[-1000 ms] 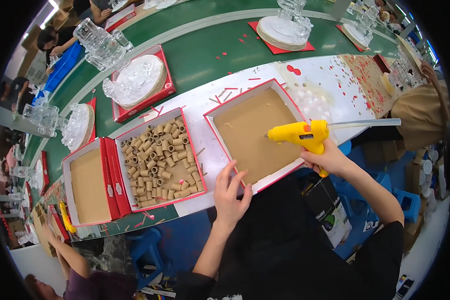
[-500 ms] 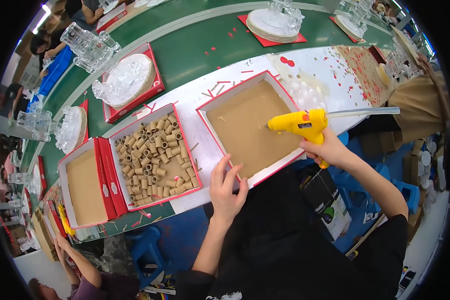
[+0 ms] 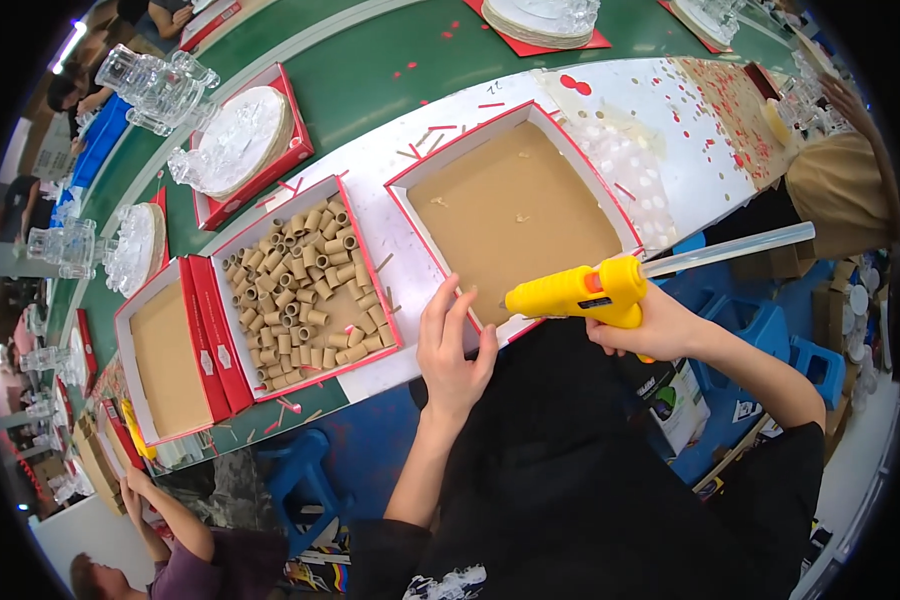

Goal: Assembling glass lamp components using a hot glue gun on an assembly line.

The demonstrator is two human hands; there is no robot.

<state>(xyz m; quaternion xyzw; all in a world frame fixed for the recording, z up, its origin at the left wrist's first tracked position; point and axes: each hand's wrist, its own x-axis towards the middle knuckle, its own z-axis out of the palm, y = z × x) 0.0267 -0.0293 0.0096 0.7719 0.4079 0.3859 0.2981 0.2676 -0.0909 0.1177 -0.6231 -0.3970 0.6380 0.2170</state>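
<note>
Currently my feed has a shallow red-edged box (image 3: 515,180), brown cardboard inside, lying ahead of both hands on the white worktop (image 3: 690,190). Left hand (image 3: 452,365) at the box's near-left corner: fingertips at the left rim, thumb spread apart from them; I cannot tell how firmly they touch. Right hand (image 3: 660,325) off the box's near-right side, wrapped around the grip of a yellow hot-glue gun (image 3: 580,292). Gun lies across the box's near edge, nozzle aimed toward the left hand; translucent glue stick (image 3: 735,249) juts rearward past the box's right side. Pale scraps (image 3: 522,217) on the box floor. Left of the box, I log a deeply filled heap of cardboard tubes (image 3: 292,285) inside a second red-edged box (image 3: 343,310).
</note>
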